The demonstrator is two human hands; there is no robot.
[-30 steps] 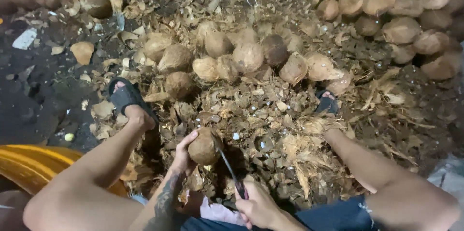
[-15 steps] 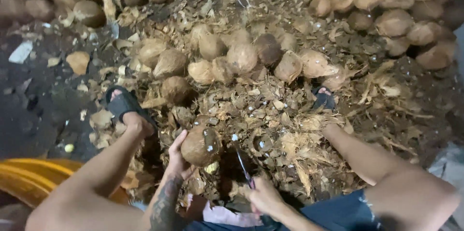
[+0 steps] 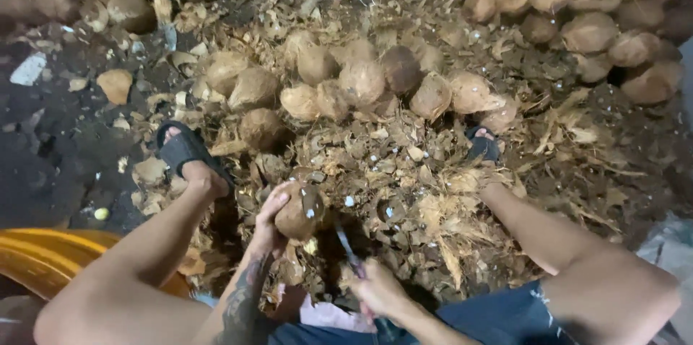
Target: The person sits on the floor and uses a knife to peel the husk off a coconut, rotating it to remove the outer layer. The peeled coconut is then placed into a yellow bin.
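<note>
Grasping a husked coconut (image 3: 297, 209), left hand (image 3: 268, 221) cups it from its left side, fingers wrapped on the near-left face, held above the husk litter (image 3: 433, 208). Just right of the coconut and lower, a knife (image 3: 345, 242) slants blade-up toward it, long axis running from handle up-left to the nut's lower right. Right hand (image 3: 377, 291) is clenched on the handle, farther right of the coconut and nearer the body.

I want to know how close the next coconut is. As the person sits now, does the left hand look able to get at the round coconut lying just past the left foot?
Probably not right away: the left hand is full, holding a coconut. The round coconut lies apart, beyond the left foot, with only husk scraps between.
</note>
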